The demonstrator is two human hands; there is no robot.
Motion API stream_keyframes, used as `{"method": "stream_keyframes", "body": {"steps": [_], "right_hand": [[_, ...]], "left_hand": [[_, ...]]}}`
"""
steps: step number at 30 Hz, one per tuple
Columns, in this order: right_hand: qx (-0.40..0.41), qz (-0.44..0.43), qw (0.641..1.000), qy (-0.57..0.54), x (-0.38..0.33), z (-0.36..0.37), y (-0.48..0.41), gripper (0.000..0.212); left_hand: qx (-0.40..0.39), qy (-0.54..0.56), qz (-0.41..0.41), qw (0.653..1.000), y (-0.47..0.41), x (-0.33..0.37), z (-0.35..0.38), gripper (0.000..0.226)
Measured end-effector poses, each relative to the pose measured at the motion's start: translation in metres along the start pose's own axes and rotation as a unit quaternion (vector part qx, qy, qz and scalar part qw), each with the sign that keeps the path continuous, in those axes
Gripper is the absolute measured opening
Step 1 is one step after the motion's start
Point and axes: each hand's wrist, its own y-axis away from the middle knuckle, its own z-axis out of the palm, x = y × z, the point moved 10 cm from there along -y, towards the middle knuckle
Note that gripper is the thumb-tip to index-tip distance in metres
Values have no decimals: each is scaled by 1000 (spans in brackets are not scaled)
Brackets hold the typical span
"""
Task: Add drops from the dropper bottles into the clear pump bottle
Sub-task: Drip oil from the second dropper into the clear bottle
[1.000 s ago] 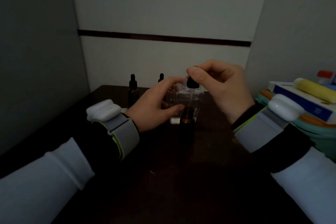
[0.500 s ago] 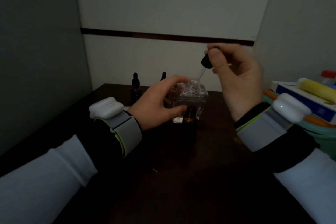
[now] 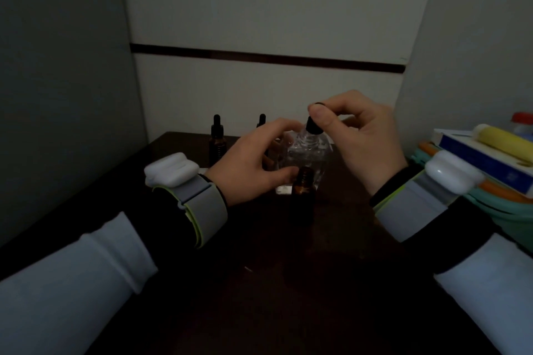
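One open amber dropper bottle (image 3: 302,186) stands nearest me on the dark table (image 3: 288,282), just in front of my left hand's (image 3: 251,167) thumb and touching or nearly touching the thing I am filling. Its neck is bare; in this dim light I cannot read how much liquid it holds.

Just beyond it is the clear pump bottle (image 3: 310,157), upright, pump off and mouth open. My left hand is curled round its left side, thumb in front and fingers behind, steadying it.

My right hand (image 3: 369,144) is above and to the right of that mouth, thumb and forefinger pinched on the black top of the dropper (image 3: 313,127). The dropper's long axis runs nearly upright, leaning a little: bulb up towards my right fingers, tip down over the neck. The glass tip is mostly lost against the clear plastic, so I judge rather than see that it sits at or just inside the mouth. Squeezing depends on that line staying over the opening. The clear bottle's level I cannot tell.

Beyond my left hand, two capped dropper bottles (image 3: 217,143) wait by the wall. Off past my right wrist lies a stack of books (image 3: 484,158).
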Motion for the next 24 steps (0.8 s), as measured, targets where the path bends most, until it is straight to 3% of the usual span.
{"method": "stream_keyframes", "body": {"steps": [24], "right_hand": [[-10,16,1000,-10,3,2,1,4]], "left_hand": [[-1,-2,10,1000,0,3,0,55]]}}
